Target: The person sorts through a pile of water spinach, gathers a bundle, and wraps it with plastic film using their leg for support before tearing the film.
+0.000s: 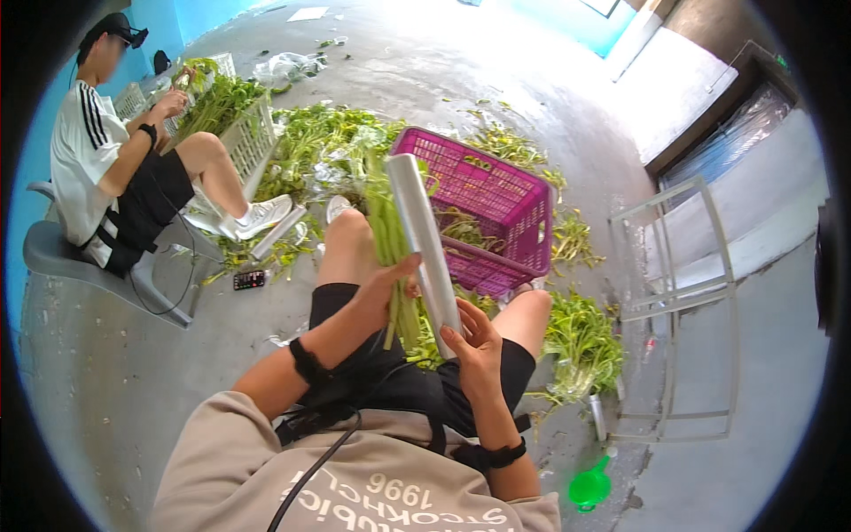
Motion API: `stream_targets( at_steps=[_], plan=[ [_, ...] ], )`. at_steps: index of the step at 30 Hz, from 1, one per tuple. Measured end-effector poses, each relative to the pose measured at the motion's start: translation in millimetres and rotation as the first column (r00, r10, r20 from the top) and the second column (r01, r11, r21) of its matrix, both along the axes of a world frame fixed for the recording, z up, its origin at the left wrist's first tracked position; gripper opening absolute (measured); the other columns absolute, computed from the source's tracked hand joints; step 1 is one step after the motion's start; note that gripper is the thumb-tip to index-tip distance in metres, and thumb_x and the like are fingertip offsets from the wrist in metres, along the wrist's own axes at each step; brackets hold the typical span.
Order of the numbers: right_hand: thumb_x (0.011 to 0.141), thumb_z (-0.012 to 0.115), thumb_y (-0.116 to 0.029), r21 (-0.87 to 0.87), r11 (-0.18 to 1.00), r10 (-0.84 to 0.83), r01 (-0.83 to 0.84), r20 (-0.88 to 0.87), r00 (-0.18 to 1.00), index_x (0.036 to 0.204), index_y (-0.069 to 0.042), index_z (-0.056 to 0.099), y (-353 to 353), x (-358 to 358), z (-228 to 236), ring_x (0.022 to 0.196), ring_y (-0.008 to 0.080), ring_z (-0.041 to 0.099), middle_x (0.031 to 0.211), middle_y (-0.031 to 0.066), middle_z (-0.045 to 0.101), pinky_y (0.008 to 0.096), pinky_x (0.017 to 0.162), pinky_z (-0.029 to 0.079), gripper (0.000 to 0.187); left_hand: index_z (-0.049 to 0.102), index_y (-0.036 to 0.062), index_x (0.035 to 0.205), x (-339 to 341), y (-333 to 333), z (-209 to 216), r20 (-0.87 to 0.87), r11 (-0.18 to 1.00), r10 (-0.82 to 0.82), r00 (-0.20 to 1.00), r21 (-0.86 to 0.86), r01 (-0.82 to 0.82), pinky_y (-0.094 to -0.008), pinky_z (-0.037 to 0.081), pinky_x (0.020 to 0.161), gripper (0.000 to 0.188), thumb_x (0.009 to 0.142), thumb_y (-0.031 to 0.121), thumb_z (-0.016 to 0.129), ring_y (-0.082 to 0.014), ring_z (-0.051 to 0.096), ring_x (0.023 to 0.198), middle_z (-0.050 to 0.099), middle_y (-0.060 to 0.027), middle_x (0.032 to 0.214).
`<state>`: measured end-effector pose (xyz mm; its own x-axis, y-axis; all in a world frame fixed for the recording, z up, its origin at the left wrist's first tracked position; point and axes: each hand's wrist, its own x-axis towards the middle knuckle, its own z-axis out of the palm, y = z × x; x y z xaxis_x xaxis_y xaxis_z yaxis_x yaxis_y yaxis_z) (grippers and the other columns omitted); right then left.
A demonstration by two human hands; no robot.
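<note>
My left hand (388,291) is closed around a bunch of green leafy stalks (384,226), held upright above my lap. Its thumb reaches across to the side of a long whitish roll of plastic film (422,235). That roll tilts, its top end away from me, right beside the stalks. At its lower end my right hand (477,351) grips it between thumb and fingers. How far the film is wound about the stalks cannot be made out.
A magenta crate (483,182) with some greens inside stands before my knees. Loose greens (328,133) lie beyond it, and another pile (581,346) at right. A co-worker (111,151) sits at left by a pale crate (248,133). A metal frame (678,310) and green plastic object (589,486) are at right.
</note>
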<state>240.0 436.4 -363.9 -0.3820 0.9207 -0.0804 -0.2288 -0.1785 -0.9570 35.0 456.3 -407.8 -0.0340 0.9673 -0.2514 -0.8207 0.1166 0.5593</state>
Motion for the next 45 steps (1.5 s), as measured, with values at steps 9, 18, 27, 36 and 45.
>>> stream_targets(
  at_steps=[9,18,27,36,45],
  plan=[
    [0.09,0.076,-0.012,0.009,1.0,0.016,-0.02,0.291,0.957,0.104,0.003,0.068,44,12,-40,0.08,0.0108,0.066,0.096,0.0078,0.071,0.0253,0.069,0.054,0.022,0.063,0.0039,0.118,18,6,-32,-0.352,0.986,-0.155,0.923,0.005,0.167,-0.024,0.047,0.059,0.039,0.091,0.03,0.073,-0.0097,0.06,0.07,0.07,-0.005,0.098],
    [0.092,0.074,-0.013,-0.146,0.988,0.052,-0.051,0.002,0.999,0.098,-0.003,0.068,44,5,-69,0.079,0.0114,0.067,0.088,0.0033,0.069,0.027,0.07,0.059,0.013,0.064,0.0036,0.116,8,0,-45,-0.3,0.974,-0.216,0.929,-0.002,0.226,-0.0225,0.046,0.056,0.04,0.09,0.031,0.075,-0.0098,0.062,0.069,0.07,-0.0052,0.096],
    [0.097,0.067,-0.013,-0.077,0.996,0.047,-0.039,0.102,0.994,0.106,0.001,0.071,40,14,-68,0.077,0.0129,0.068,0.091,0.0053,0.071,0.0271,0.069,0.059,0.017,0.063,0.0049,0.111,15,-2,-32,-0.406,0.978,-0.202,0.891,-0.035,0.206,-0.0235,0.046,0.054,0.038,0.087,0.03,0.078,-0.0095,0.059,0.065,0.067,-0.0034,0.089],
    [0.086,0.069,-0.013,0.515,0.834,-0.262,-0.196,0.684,0.681,0.093,0.003,0.073,40,4,-30,0.068,0.0255,0.071,0.08,0.0179,0.072,0.035,0.066,0.055,0.018,0.063,0.0049,0.11,16,0,-37,-0.471,0.981,-0.165,0.867,0.009,0.192,-0.0246,0.046,0.054,0.039,0.086,0.031,0.079,-0.0101,0.059,0.065,0.066,-0.0035,0.087],
    [0.088,0.068,-0.014,0.354,0.927,-0.14,-0.122,0.631,0.763,0.093,0.005,0.072,48,7,-29,0.066,0.0219,0.07,0.077,0.0158,0.072,0.0341,0.064,0.054,0.021,0.063,0.005,0.11,13,2,-38,-0.499,0.977,-0.197,0.844,-0.031,0.21,-0.0247,0.046,0.054,0.038,0.086,0.03,0.079,-0.0101,0.06,0.066,0.066,-0.0033,0.086]
  ],
)
